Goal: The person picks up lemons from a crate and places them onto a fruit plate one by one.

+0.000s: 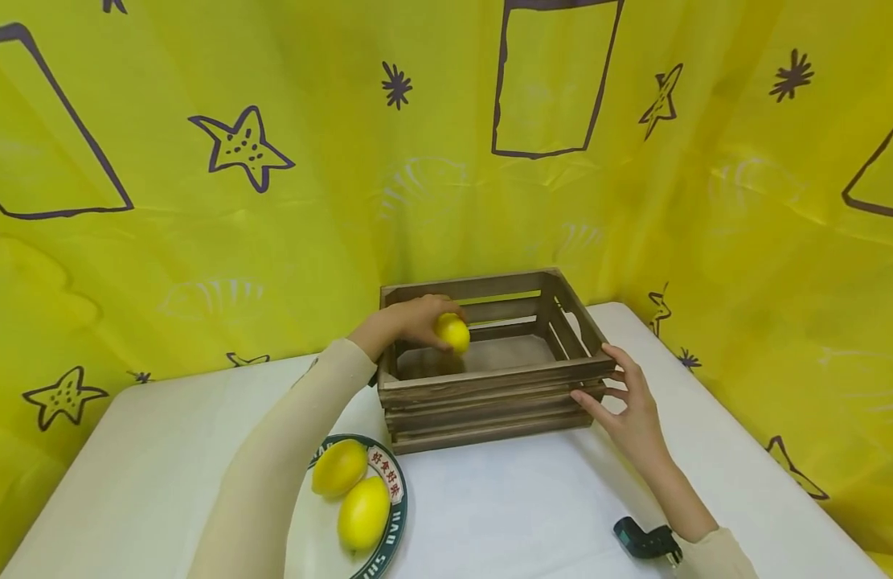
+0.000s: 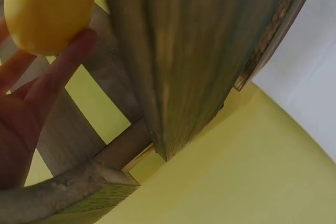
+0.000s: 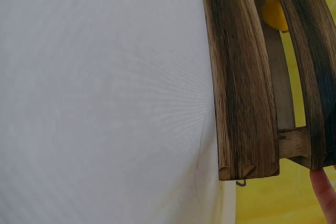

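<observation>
A brown wooden crate (image 1: 489, 400) with slatted sides stands at the middle of the head view. Inside its left part, above the floor of the crate, my left hand (image 1: 417, 320) holds a yellow lemon (image 1: 454, 333) in its fingers. The left wrist view shows this lemon (image 2: 50, 11) close up against the fingertips. My right hand (image 1: 634, 414) grips the crate's front right corner, thumb on the front slats and fingers at the right side. Two more lemons (image 1: 363, 513) lie on a plate (image 1: 396, 515) with a green lettered rim, partly hidden by my left sleeve.
A white cloth (image 1: 504, 515) covers the table. Behind and to the right hangs a yellow curtain (image 1: 330, 241) with drawn stars, close to the crate's back. A dark strap-like device (image 1: 645, 540) sits by my right wrist.
</observation>
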`<state>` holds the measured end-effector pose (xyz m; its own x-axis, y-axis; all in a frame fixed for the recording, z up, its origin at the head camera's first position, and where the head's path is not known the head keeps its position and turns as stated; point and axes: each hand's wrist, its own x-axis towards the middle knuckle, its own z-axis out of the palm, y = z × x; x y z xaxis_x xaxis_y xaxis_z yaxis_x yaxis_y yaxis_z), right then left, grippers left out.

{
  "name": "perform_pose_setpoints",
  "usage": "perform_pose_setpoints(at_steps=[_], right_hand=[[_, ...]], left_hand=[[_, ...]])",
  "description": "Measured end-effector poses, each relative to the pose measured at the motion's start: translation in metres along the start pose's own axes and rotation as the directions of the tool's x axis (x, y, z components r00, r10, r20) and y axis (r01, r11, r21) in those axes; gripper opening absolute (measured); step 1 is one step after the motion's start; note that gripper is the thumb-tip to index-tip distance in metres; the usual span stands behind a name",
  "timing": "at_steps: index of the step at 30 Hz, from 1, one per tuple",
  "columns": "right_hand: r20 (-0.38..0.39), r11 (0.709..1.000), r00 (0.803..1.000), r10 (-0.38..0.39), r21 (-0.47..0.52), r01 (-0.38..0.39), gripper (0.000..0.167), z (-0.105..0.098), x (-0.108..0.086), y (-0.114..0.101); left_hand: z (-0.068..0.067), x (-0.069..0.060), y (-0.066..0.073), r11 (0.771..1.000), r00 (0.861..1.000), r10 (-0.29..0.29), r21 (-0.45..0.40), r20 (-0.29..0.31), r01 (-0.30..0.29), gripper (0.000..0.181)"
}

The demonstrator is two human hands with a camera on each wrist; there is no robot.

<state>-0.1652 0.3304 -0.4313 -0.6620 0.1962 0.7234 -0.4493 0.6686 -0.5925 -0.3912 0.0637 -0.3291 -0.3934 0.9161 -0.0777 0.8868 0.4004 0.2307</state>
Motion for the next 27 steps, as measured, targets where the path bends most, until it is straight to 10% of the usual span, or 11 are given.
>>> perform_pose_setpoints(at_steps=[13,27], right_hand=[[-0.007,1.000,1.000,-0.009,0.003,0.009,0.082,-0.004,0.006,-0.035],[0.011,0.999,0.999,0.039,-0.003,-0.039,0.092,-0.001,-0.001,-0.002]], left_hand=[[0.002,-0.017,0.015,0.994,0.968,-0.076,-0.097,-0.241,0.054,0.056],[0.005,-0.039,0.026,0.980,0.833,-0.188,-0.159,-0.521,0.122,0.055]])
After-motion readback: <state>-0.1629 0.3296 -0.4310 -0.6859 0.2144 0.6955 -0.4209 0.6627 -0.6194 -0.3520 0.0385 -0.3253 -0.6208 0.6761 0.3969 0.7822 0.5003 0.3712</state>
